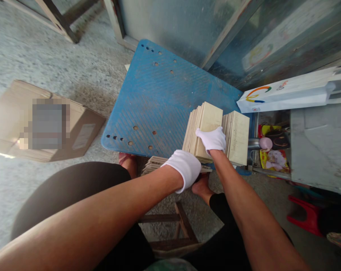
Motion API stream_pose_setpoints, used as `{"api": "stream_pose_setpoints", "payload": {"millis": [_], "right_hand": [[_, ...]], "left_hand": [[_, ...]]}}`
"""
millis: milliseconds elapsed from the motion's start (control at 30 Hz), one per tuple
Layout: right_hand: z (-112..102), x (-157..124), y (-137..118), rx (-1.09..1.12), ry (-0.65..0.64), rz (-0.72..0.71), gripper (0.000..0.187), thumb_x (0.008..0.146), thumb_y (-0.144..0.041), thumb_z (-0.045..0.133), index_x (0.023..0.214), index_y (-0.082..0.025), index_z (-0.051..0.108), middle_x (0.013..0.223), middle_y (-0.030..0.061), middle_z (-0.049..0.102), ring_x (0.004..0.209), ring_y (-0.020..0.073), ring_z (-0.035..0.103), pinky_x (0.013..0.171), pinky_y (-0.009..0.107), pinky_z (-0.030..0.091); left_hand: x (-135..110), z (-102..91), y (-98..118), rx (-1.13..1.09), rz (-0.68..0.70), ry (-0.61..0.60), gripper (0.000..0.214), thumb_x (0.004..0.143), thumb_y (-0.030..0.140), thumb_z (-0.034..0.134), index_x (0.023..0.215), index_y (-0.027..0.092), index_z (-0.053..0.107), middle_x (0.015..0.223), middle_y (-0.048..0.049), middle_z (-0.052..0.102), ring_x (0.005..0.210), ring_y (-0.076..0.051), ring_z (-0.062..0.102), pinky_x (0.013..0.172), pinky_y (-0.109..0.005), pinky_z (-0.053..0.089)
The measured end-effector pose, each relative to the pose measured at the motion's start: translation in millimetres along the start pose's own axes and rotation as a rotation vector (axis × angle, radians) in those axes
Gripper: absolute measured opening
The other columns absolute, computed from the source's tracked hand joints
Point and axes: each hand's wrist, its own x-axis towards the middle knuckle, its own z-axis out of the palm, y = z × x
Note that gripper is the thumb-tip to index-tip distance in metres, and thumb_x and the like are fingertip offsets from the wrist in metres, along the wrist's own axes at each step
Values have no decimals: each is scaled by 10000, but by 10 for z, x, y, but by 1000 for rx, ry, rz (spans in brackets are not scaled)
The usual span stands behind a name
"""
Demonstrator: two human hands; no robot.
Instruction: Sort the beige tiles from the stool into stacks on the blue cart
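Two bundles of thin, pale rectangular boards stand side by side on the blue plastic tabletop: a left bundle and a right bundle. My right hand, in a white glove, grips the left bundle, thumb across its top face and fingers toward the gap between the bundles. At the near edge, my white-gloved left hand is low beside that bundle's near end. Its fingers are hidden from view, so whether it grips anything is unclear. More thin boards are stacked below the table edge, partly behind my left arm.
The blue table has holes near its corners. A white paper bag lies at the right, by a metal cup and colourful packets. A cardboard box sits on the floor left; a red stool stands lower right.
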Motion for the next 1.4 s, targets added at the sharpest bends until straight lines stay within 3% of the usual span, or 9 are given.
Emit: {"api": "stream_pose_setpoints", "payload": {"millis": [233,367,467,600,733,833,1000,1167,1400], "right_hand": [[65,-50,9,27,28,2,988,562,-623,733,1278,-1,459,1146,280,587,1050,387,593,881,485,485],[-19,-121,138,202,125,-75,767,741,-564,623,1303,-60,490,1250,206,578,1147,302,563,977,424,450],[-92,-213,404,469,200,-85,636,822,-510,550,1298,-89,518,1256,142,602,1142,218,582,1008,351,441],[-15,-393,1029,649,234,-15,532,846,-481,516,1183,-79,601,1138,121,667,1048,186,637,966,307,477],[266,-636,1654,483,122,102,497,831,-501,505,1097,-108,653,1057,111,698,989,207,658,932,347,490],[469,-810,1842,386,32,108,441,822,-443,521,1081,-119,672,1006,110,710,954,220,663,913,373,494],[648,-929,1750,220,-19,-77,421,872,-315,464,1234,-165,617,1311,99,565,1214,214,506,1059,373,358],[752,-935,1733,-177,-80,-360,429,908,-251,394,1292,-162,563,1360,128,494,1245,256,426,1012,398,371],[800,-1001,1734,-296,-98,-383,495,913,-273,379,1374,-108,449,1419,184,399,1283,312,353,972,442,381]], "left_hand": [[30,40,-6,-31,-26,16,236,720,133,695,948,140,754,845,-173,715,975,-343,651,880,-457,482],[49,27,-12,29,5,-32,270,761,180,661,1001,79,731,870,-208,708,926,-360,662,817,-469,507],[50,19,-19,32,7,-20,281,741,153,666,999,63,728,869,-221,705,904,-365,667,787,-455,512],[57,32,-33,28,3,-14,275,773,152,604,998,56,731,864,-232,700,878,-358,670,749,-434,512],[82,47,-43,56,-12,-19,308,797,179,576,1039,58,723,899,-239,699,892,-349,668,757,-423,513],[117,58,-46,67,-19,-30,328,813,206,559,1060,55,715,909,-244,698,896,-352,668,761,-424,513],[173,66,-24,65,-35,-48,335,827,240,551,1040,46,722,896,-254,698,885,-356,669,757,-419,507],[178,37,18,57,-58,-88,337,830,235,544,1042,45,723,925,-255,699,894,-339,664,783,-409,502],[198,70,33,78,-54,-92,347,840,240,546,1064,34,714,921,-265,696,892,-352,662,793,-442,499]]}}
